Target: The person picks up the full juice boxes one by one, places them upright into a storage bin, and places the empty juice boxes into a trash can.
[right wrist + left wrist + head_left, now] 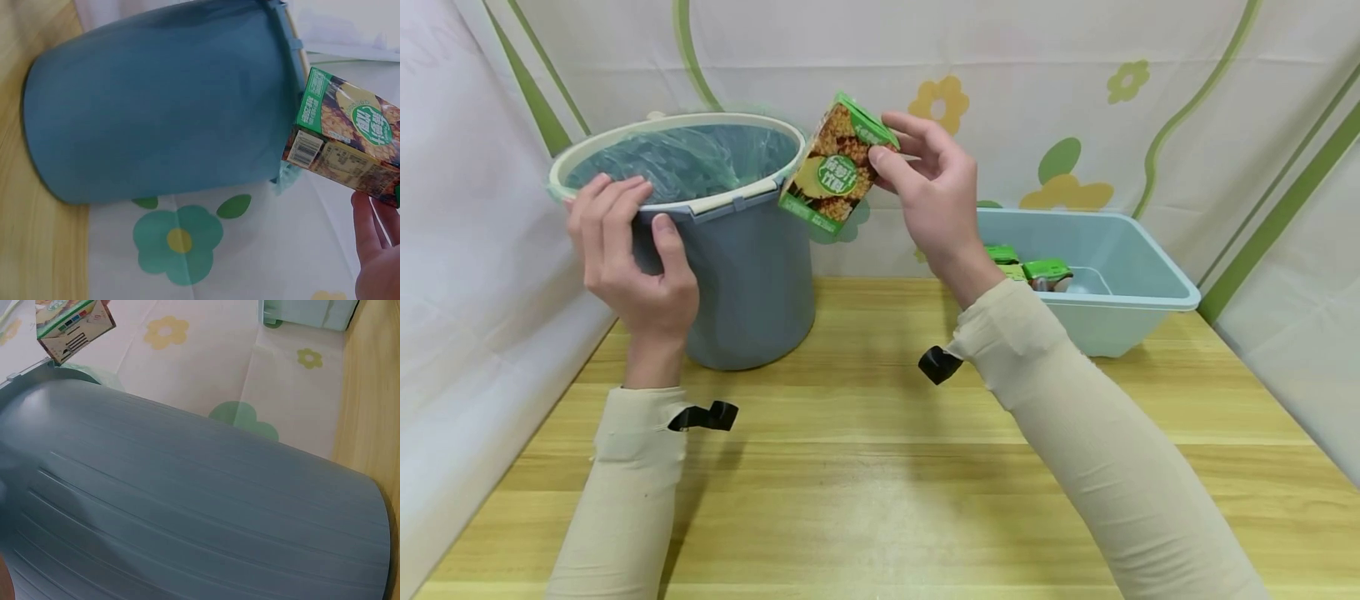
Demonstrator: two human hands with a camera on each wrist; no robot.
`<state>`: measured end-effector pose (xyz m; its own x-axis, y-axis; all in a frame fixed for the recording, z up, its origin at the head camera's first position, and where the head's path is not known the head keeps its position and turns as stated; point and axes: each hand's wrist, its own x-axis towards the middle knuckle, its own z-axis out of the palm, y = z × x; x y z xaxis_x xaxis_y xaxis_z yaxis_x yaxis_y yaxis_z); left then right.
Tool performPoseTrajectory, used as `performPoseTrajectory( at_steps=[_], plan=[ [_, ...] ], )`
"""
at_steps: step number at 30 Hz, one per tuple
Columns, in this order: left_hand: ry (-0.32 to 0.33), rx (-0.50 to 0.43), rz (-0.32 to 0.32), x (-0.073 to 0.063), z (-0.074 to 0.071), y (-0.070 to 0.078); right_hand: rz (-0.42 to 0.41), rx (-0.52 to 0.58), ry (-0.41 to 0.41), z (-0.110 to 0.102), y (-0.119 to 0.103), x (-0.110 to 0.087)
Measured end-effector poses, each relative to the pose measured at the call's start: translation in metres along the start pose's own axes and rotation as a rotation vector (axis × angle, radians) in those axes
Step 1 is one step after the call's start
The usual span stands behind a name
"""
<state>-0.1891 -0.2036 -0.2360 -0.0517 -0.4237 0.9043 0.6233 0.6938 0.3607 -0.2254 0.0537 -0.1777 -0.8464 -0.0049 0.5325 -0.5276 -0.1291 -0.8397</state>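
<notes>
My right hand (932, 179) pinches a green and brown drink carton (833, 171) by its upper right corner. The carton is tilted beside the right rim of a blue-grey trash bin (741, 275). In the right wrist view the carton's barcode side (306, 149) overlaps the bin's mouth edge. My left hand (632, 254) grips the bin's rim at the near left, fingers over the edge and thumb outside. A thin translucent bag (700, 162) lines the bin and folds over its pale rim. In the left wrist view the bin's ribbed wall (187, 487) fills most of the frame.
A light blue plastic tub (1120, 321) stands at the back right, partly behind my right forearm. Several green-topped cartons (1047, 270) lie in it. Behind the wooden table (850, 467) hangs a white curtain (1045, 92) with printed flowers.
</notes>
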Motion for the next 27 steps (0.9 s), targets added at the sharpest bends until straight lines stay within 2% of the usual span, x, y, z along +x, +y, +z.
performPoseTrajectory(
  at_steps=[10, 19, 23, 27],
  plan=[
    [0.004, -0.018, -0.011, 0.000, 0.002, 0.002, -0.031, 0.081, 0.036, 0.009, -0.021, 0.008],
    [0.026, -0.012, -0.001, 0.001, -0.001, -0.010, -0.044, 0.153, 0.012, 0.040, -0.034, 0.011],
    [0.025, -0.009, -0.005, 0.001, -0.003, -0.013, -0.036, 0.132, 0.007, 0.053, -0.035, 0.013],
    [0.024, -0.002, -0.012, 0.001, -0.005, -0.013, -0.018, 0.055, -0.004, 0.065, -0.034, 0.014]
  ],
)
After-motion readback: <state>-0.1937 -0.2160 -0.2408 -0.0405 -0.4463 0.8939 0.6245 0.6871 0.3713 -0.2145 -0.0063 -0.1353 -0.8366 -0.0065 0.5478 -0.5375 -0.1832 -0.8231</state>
